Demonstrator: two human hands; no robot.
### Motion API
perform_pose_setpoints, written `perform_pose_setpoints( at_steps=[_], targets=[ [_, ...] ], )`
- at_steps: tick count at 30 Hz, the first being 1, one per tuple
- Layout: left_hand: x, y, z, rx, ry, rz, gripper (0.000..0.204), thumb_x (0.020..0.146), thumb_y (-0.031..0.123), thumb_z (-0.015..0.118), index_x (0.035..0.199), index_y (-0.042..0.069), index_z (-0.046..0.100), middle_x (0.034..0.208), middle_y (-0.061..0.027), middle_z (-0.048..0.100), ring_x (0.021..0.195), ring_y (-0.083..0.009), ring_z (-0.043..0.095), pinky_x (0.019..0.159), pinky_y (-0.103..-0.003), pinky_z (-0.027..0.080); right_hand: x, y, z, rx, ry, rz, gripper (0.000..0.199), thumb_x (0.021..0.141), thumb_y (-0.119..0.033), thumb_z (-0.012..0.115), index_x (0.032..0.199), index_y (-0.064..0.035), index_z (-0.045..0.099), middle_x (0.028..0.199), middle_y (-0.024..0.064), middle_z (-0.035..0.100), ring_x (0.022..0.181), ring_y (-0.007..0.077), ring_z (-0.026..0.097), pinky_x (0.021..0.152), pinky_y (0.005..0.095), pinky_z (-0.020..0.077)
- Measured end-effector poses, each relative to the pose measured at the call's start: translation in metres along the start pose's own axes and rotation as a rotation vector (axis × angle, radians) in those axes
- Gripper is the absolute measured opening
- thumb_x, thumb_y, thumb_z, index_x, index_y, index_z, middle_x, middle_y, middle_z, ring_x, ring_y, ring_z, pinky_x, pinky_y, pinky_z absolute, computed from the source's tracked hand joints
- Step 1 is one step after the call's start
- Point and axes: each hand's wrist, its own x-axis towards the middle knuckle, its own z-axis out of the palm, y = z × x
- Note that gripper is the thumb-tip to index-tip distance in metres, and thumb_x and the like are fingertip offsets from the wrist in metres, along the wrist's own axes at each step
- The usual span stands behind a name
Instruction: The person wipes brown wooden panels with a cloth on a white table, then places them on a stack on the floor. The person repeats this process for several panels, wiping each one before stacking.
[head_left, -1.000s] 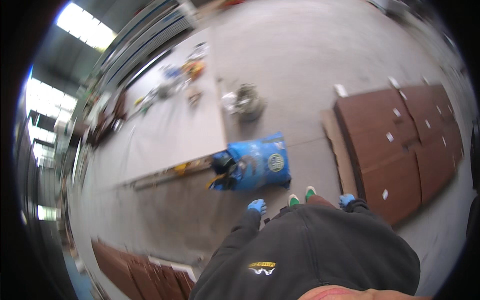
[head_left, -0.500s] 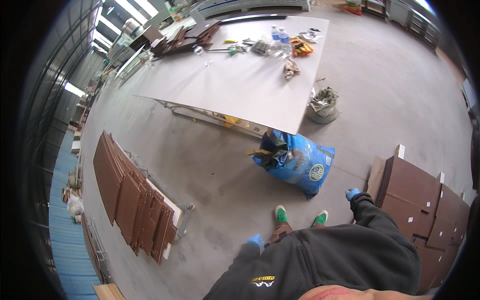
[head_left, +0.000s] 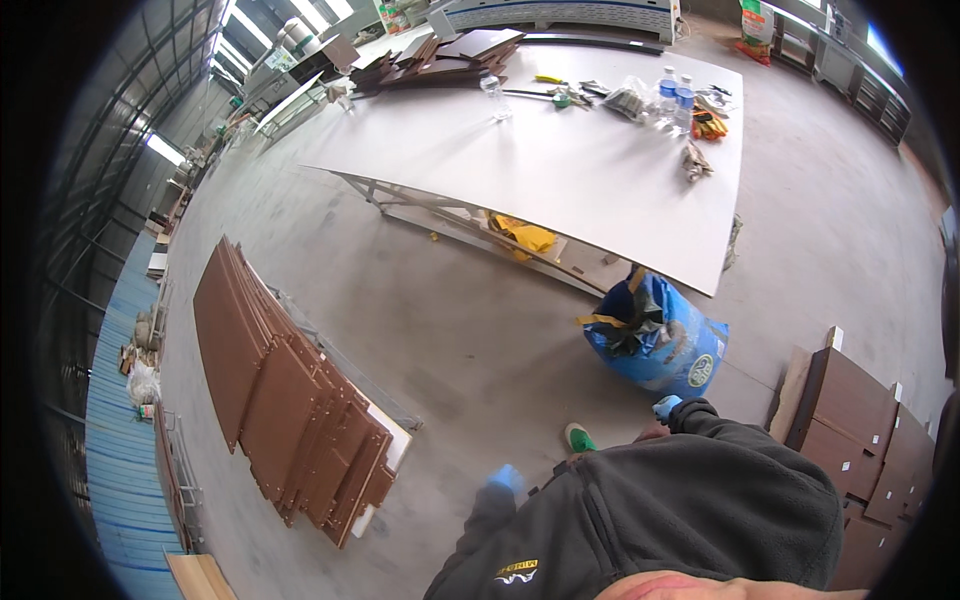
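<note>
My left hand (head_left: 505, 478), in a blue glove, hangs by my side above the concrete floor; it is blurred and nothing shows in it. My right hand (head_left: 665, 407), also blue-gloved, sticks out of a dark fleece sleeve just below an open blue sack (head_left: 655, 340) stuffed with scrap. It touches nothing that I can see. One green shoe (head_left: 578, 438) shows between the hands.
A big white worktable (head_left: 560, 170) stands ahead with bottles (head_left: 672, 95), gloves (head_left: 708, 125) and dark boards (head_left: 440, 55) on it. A stack of brown panels (head_left: 290, 400) lies on the floor at left. More brown panels (head_left: 860, 420) lie at right.
The view has swung round: the table and sack now sit ahead and to the right, and the left panel stack has come closer. Both hands stay low at my sides.
</note>
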Motion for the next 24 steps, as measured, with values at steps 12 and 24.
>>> perform_pose_setpoints(
  at_steps=[12, 24],
  targets=[
    [0.103, 0.217, 0.004, -0.654, -0.48, -0.303, 0.012, 0.103, 0.018, 0.063, 0.094, 0.013, 0.055, 0.082, -0.0043, 0.054, 0.064, -0.0245, 0.048, 0.057, -0.043, 0.038, 0.071, -0.229, 0.025, -0.21, 0.089, -0.199, 0.035, 0.097, -0.034, 0.071, 0.116, -0.0062, 0.079, 0.105, 0.0114, 0.08, 0.098, 0.025, 0.074, 0.091, 0.0389, 0.0555],
    [0.189, 0.474, 0.006, -0.046, -0.184, -0.003, 0.028, 0.103, 0.015, 0.056, 0.076, 0.014, 0.046, 0.071, -0.0023, 0.046, 0.06, -0.0223, 0.046, 0.053, -0.039, 0.035, 0.166, -0.604, 0.038, -0.513, -0.085, -0.527, 0.046, 0.099, -0.036, 0.066, 0.133, -0.0042, 0.071, 0.129, 0.021, 0.073, 0.121, 0.0357, 0.069, 0.106, 0.0434, 0.0524]
  ],
)
